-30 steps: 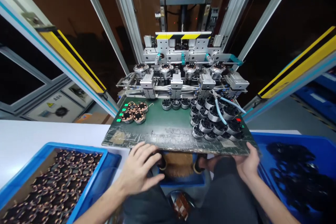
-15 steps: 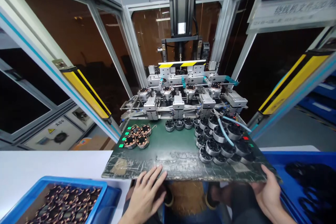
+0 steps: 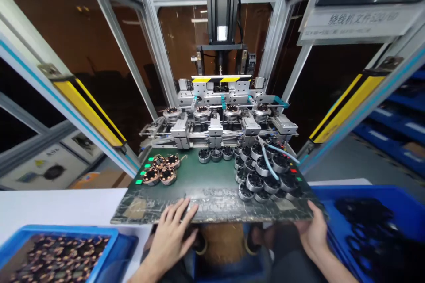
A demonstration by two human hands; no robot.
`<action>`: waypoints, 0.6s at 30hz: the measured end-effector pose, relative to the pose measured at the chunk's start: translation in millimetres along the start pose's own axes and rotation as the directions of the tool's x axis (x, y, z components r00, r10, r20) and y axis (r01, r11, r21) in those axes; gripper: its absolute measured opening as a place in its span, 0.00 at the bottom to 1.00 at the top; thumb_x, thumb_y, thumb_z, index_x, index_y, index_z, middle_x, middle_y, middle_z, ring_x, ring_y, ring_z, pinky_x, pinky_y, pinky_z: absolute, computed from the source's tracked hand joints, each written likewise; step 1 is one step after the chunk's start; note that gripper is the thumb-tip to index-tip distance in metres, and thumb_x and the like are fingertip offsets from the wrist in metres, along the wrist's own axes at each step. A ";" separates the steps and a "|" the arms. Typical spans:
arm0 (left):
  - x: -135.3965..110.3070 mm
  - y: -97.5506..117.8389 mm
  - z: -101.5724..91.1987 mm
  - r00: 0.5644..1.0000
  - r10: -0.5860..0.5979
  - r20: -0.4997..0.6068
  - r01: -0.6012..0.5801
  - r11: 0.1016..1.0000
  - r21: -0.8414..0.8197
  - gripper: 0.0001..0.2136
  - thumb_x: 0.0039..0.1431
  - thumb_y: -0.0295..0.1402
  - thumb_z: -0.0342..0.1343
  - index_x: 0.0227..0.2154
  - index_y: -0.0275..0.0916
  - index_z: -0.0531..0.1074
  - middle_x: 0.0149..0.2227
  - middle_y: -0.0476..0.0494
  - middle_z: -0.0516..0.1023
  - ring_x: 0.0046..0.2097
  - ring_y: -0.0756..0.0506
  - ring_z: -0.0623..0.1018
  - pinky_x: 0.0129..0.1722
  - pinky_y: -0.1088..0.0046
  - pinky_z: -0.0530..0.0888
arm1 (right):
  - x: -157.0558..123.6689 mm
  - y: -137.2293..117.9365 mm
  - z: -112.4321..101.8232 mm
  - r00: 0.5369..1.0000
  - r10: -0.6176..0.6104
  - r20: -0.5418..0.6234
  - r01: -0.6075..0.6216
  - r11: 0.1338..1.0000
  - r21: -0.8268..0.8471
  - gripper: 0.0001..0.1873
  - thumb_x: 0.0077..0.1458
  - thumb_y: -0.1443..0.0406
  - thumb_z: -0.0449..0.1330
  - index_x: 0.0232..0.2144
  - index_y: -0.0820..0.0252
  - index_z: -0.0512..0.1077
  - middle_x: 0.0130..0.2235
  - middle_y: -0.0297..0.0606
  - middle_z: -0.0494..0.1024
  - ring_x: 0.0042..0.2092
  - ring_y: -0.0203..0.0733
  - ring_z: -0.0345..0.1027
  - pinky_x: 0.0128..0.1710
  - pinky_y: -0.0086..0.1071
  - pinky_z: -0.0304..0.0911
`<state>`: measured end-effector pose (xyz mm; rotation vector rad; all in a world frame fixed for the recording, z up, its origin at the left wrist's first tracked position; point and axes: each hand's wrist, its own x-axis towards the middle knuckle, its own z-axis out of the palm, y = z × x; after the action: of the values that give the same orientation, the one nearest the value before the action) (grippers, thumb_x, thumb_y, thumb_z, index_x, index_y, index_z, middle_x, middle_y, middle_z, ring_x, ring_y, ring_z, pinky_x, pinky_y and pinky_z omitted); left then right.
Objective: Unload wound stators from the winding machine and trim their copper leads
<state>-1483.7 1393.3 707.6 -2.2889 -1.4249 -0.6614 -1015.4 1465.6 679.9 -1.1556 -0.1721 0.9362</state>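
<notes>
My left hand (image 3: pixel 172 232) lies flat with its fingers spread on the front edge of a worn green work plate (image 3: pixel 212 194). My right hand (image 3: pixel 312 230) curls round the plate's front right corner, fingers hidden under it. On the plate's left stand several copper-wound stators (image 3: pixel 161 169). A cluster of bare black-and-silver stator cores (image 3: pixel 262 172) fills its right side, with three more cores (image 3: pixel 215 154) at the back middle. Behind the plate, a winding machine (image 3: pixel 219 112) holds several stators in a row of fixtures.
A blue bin (image 3: pixel 56 252) of copper-wound parts sits at the lower left on a white table (image 3: pixel 59 205). Another blue bin (image 3: pixel 372 225) with dark parts is at the right. Yellow light-curtain bars (image 3: pixel 89 112) flank the machine opening. Pale blue air hoses (image 3: pixel 270 159) cross the cores.
The view has tilted up, showing more of the machine. My left hand has moved from below the plate's edge onto it, fingers stretched flat. My right hand keeps its place at the corner.
</notes>
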 end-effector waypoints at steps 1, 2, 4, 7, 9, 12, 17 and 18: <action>0.4 1.2 2.4 1.000 -0.014 -0.016 0.014 1.000 -0.012 0.24 0.73 0.43 0.61 0.69 0.47 0.77 0.69 0.38 0.80 0.67 0.34 0.78 0.68 0.54 0.66 | -1.5 -0.2 -0.3 1.000 0.003 0.010 -0.003 1.000 -0.019 0.23 0.41 0.53 0.77 0.40 0.54 0.83 0.38 0.32 0.89 0.36 0.52 0.85 0.43 0.48 0.86; -0.1 2.1 5.3 0.999 -0.027 -0.023 0.026 0.999 -0.020 0.24 0.74 0.43 0.61 0.69 0.47 0.77 0.70 0.37 0.80 0.68 0.34 0.78 0.68 0.54 0.66 | -2.3 -0.1 -1.1 1.000 0.007 0.015 -0.006 0.999 -0.034 0.24 0.42 0.52 0.76 0.41 0.55 0.83 0.39 0.32 0.89 0.37 0.51 0.85 0.44 0.47 0.86; -3.5 3.5 11.7 0.998 -0.051 -0.030 0.049 0.998 -0.046 0.25 0.75 0.45 0.60 0.71 0.47 0.75 0.72 0.36 0.78 0.69 0.33 0.77 0.69 0.53 0.66 | -2.6 0.5 -2.8 1.000 0.010 0.019 -0.010 0.999 -0.048 0.24 0.44 0.51 0.75 0.42 0.55 0.82 0.40 0.32 0.89 0.38 0.49 0.85 0.46 0.46 0.85; -10.6 4.2 18.8 0.998 -0.062 -0.030 0.059 0.994 -0.093 0.26 0.76 0.48 0.62 0.71 0.48 0.75 0.72 0.37 0.78 0.71 0.34 0.76 0.69 0.55 0.65 | -1.5 1.8 -3.6 1.000 0.008 0.008 -0.007 0.999 -0.037 0.22 0.47 0.52 0.73 0.43 0.55 0.82 0.40 0.31 0.89 0.40 0.48 0.84 0.48 0.45 0.84; -14.0 3.6 21.2 0.998 -0.056 -0.028 0.053 0.994 -0.097 0.26 0.75 0.48 0.63 0.71 0.49 0.75 0.72 0.39 0.78 0.71 0.35 0.76 0.70 0.56 0.65 | 0.4 3.1 -3.3 1.000 0.003 -0.017 -0.003 1.000 -0.023 0.20 0.47 0.54 0.72 0.42 0.54 0.82 0.40 0.30 0.88 0.39 0.47 0.84 0.48 0.43 0.84; -16.0 2.6 22.9 0.998 -0.054 -0.030 0.052 0.996 -0.071 0.27 0.73 0.49 0.65 0.71 0.50 0.76 0.72 0.40 0.79 0.71 0.36 0.76 0.70 0.58 0.64 | 4.6 5.0 -4.7 0.999 0.003 -0.034 -0.003 1.000 -0.006 0.19 0.47 0.55 0.72 0.42 0.54 0.82 0.39 0.29 0.88 0.38 0.46 0.83 0.47 0.42 0.84; -17.6 3.1 25.1 0.997 -0.050 -0.051 0.049 0.998 -0.033 0.29 0.72 0.50 0.67 0.71 0.50 0.76 0.72 0.41 0.79 0.72 0.37 0.75 0.72 0.59 0.63 | 14.1 7.4 -12.5 0.997 -0.002 -0.079 -0.001 0.999 -0.036 0.20 0.42 0.57 0.74 0.41 0.51 0.84 0.41 0.30 0.89 0.37 0.48 0.83 0.33 0.40 0.83; -17.7 3.2 25.4 0.997 -0.050 -0.054 0.048 0.998 -0.028 0.29 0.71 0.50 0.67 0.72 0.51 0.76 0.72 0.42 0.79 0.72 0.37 0.75 0.72 0.60 0.63 | 15.7 7.6 -13.6 0.997 0.003 -0.077 -0.006 0.999 -0.037 0.21 0.41 0.57 0.74 0.41 0.50 0.84 0.42 0.31 0.90 0.37 0.49 0.84 0.32 0.41 0.84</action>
<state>-1482.5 1392.4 676.5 -2.2451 -1.4595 -0.7562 -1002.1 1467.8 662.3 -1.2242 -0.1252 0.8941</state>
